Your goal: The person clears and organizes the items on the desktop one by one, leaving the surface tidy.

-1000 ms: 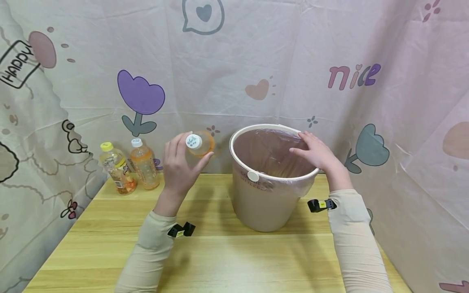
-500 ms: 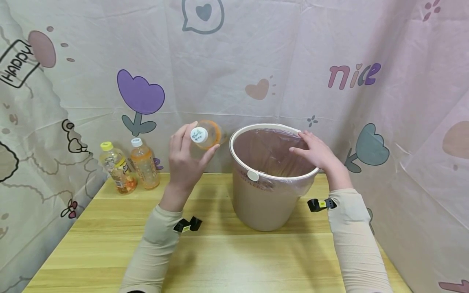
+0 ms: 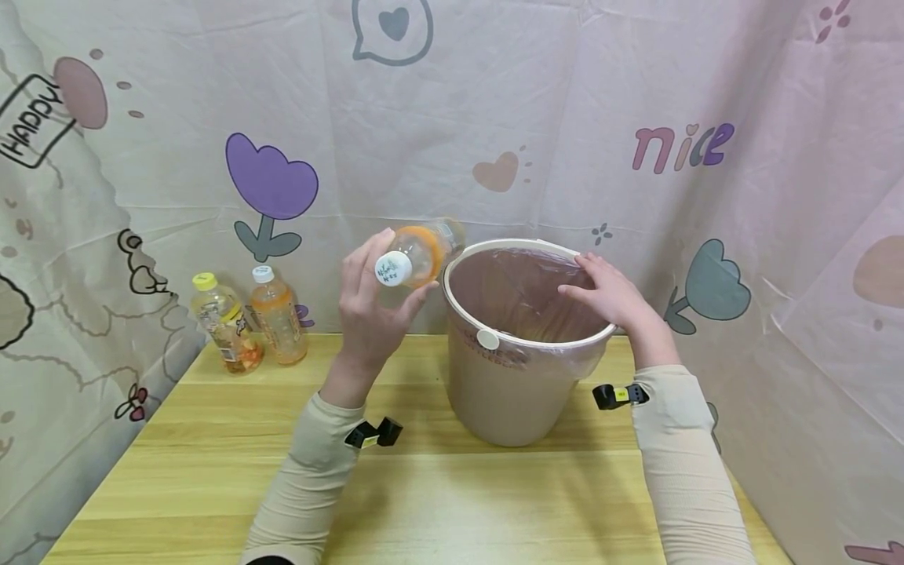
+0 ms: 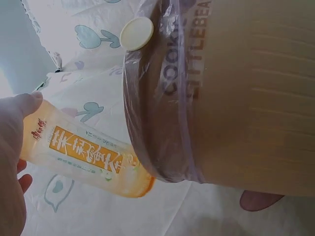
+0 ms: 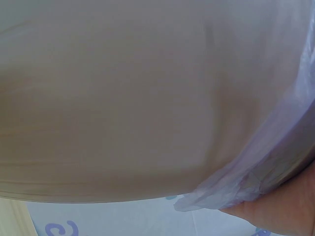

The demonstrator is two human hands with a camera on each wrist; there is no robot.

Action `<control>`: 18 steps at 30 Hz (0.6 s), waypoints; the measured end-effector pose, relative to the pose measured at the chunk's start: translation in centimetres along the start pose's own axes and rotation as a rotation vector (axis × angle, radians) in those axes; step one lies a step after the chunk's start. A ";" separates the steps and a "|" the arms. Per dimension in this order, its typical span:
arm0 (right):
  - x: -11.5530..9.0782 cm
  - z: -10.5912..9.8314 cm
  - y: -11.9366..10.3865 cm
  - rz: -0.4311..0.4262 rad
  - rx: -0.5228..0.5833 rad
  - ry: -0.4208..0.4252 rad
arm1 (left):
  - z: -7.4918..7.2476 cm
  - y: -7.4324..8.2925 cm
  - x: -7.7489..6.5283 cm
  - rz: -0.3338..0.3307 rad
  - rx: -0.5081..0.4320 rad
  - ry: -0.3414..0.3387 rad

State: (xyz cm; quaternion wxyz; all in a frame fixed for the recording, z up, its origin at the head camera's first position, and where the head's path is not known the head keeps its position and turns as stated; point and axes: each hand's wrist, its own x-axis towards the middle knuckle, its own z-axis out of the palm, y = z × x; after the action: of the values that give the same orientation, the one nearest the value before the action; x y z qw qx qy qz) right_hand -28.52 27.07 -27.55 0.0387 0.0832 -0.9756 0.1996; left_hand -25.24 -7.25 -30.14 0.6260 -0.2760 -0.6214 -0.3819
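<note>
My left hand (image 3: 373, 310) holds a clear plastic drink bottle (image 3: 428, 249) by its upper part, thumb on one side and fingers on the other. The bottle has a white cap and an orange label band, and it is tilted so its base points right. In the left wrist view, the bottle's base (image 4: 140, 183) overlaps the rim of a beige trash can (image 4: 236, 123). My right hand (image 3: 616, 297) rests over the can's right rim, with fingers and thumb extended over the opening. A thin see-through liner bag (image 3: 530, 294) lines the can and folds over its rim.
Two more drink bottles stand at the table's back left: one yellow-capped bottle (image 3: 229, 326) and one white-capped bottle (image 3: 279, 318). Under everything is a wooden table (image 3: 459, 502). A printed curtain (image 3: 424, 118) hangs behind and at both sides.
My left hand has moved right and slightly up toward the trash can. The bottle has tipped from nearly upright so its base swings right. My right hand has stayed on the rim.
</note>
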 end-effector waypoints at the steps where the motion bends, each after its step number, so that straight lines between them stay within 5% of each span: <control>1: 0.0 0.0 0.0 0.000 0.000 -0.001 | 0.0 0.0 -0.1 0.004 -0.008 -0.001; 18: 0.0 -0.1 -0.1 0.004 0.009 -0.011 | 0.7 0.1 -1.9 0.045 -0.130 -0.147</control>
State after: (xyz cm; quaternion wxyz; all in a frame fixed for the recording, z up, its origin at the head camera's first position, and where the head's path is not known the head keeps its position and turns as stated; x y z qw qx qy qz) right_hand -28.53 27.06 -27.38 0.0326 0.0827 -0.9750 0.2035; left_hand -25.41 -6.31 -31.98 0.5679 -0.3574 -0.6331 -0.3860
